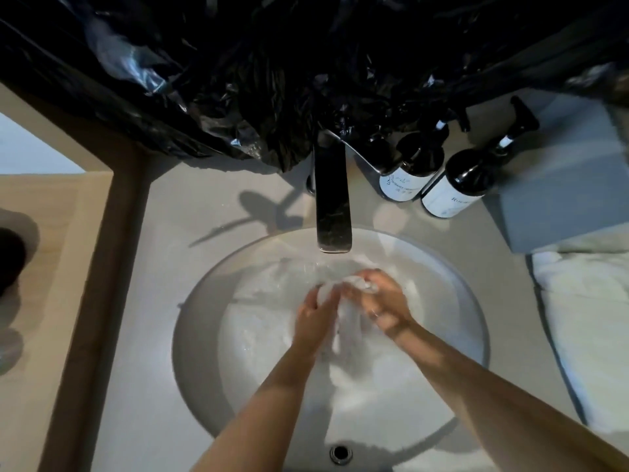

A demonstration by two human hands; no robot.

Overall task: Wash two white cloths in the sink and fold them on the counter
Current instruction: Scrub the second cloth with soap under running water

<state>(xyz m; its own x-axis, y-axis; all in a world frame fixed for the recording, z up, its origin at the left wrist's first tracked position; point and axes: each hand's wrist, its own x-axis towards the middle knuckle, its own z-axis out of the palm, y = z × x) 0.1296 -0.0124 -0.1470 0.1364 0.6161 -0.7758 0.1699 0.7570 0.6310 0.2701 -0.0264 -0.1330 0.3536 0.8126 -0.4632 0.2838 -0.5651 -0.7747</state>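
Bathroom vanity, pale counter (153, 335) with a round white sink (197, 335) sunk into it, and I'm looking pretty much straight down into the bowl. Fingers first: the right hand (381, 301) has its fingers curled around a bunched bit of the white cloth (343, 321), pinching it up near the top, and the left hand (315, 313) is pressed against the same wad from the other side with its fingers bent in on the fabric, though it's motion-blurred so I can't tell exactly how tight that grip is. From there the cloth trails down wet between both palms into the middle of the basin. Just above the hands is the dark rectangular faucet (333, 206), with water running from its spout onto the cloth. Both bare forearms come in from the bottom edge. Further out, two dark pump bottles (429, 172) with white labels stand behind the sink on the right, next to a grey box (558, 185). A second white cloth (585, 321) lies on the counter at the right edge. Black plastic sheeting (272, 63) covers everything across the top.
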